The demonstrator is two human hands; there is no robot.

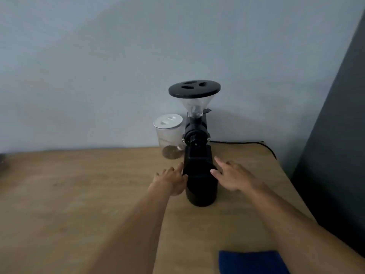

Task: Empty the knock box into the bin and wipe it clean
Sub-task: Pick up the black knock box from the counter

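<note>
On the wooden table (79,194), both hands, left hand (171,180) and right hand (231,177), spread open, flank the black knock box (200,182); actual contact's hard to tell.

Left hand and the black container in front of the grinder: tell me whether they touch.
Touching. The head view shows the left hand with its fingertips pressed against the black container's left side, no gap visible.

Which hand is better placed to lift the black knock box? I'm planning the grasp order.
Left, narrowly. The left hand already touches the side of the knock box, its thumb on the wall. The right hand is open beside the other side; only one fingertip appears to reach the box.
</note>
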